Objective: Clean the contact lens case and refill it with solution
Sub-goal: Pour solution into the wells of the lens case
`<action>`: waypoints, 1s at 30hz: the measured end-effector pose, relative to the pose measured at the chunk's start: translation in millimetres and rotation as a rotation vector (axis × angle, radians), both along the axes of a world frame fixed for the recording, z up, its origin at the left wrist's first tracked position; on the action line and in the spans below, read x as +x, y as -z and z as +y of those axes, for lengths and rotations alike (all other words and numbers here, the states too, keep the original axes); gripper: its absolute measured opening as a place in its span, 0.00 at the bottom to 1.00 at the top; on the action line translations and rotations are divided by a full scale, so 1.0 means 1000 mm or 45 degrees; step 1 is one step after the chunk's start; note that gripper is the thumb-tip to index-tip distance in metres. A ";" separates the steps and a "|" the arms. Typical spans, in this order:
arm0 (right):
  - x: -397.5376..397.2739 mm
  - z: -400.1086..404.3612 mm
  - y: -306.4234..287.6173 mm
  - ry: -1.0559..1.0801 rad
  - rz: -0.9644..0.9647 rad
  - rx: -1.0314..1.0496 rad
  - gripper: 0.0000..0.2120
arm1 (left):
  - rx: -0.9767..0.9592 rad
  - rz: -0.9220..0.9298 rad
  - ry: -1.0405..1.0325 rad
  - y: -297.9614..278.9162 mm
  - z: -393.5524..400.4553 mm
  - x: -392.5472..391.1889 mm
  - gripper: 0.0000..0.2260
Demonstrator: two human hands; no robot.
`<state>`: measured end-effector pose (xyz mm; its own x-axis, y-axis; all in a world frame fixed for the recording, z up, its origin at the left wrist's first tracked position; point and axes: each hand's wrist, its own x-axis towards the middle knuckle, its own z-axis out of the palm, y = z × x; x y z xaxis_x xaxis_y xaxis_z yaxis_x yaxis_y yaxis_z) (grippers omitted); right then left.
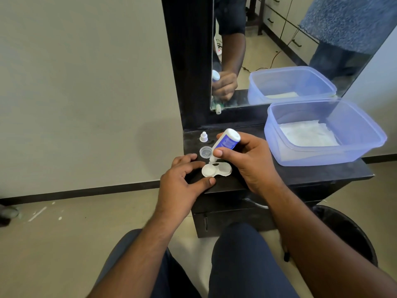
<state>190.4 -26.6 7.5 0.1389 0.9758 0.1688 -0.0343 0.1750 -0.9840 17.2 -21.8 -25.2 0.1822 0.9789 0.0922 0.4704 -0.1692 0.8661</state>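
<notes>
A white contact lens case (217, 170) lies open on the dark dresser top (300, 175), both wells uncovered. My right hand (242, 160) grips a small white solution bottle with a blue label (226, 141), tipped nozzle-down just above the case's left well. My left hand (184, 179) rests on the dresser left of the case, thumb and fingertips touching its left edge. A clear round case lid (205, 152) lies behind the case. The bottle's white cap (203, 137) stands farther back.
A translucent blue plastic tub (322, 134) with a white cloth inside sits at the right of the dresser. A mirror (279, 50) stands behind. A black bin (348, 233) is on the floor at the right. My knees are below.
</notes>
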 end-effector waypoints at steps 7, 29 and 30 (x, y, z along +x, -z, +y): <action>-0.002 0.000 -0.001 0.013 -0.079 -0.004 0.12 | -0.018 -0.048 0.020 -0.002 -0.001 -0.001 0.16; -0.006 -0.002 -0.001 -0.026 -0.090 -0.022 0.06 | -0.044 -0.038 0.008 -0.006 -0.003 -0.001 0.16; -0.006 -0.002 -0.001 -0.028 -0.098 -0.021 0.06 | -0.045 -0.043 0.006 -0.005 -0.003 0.000 0.16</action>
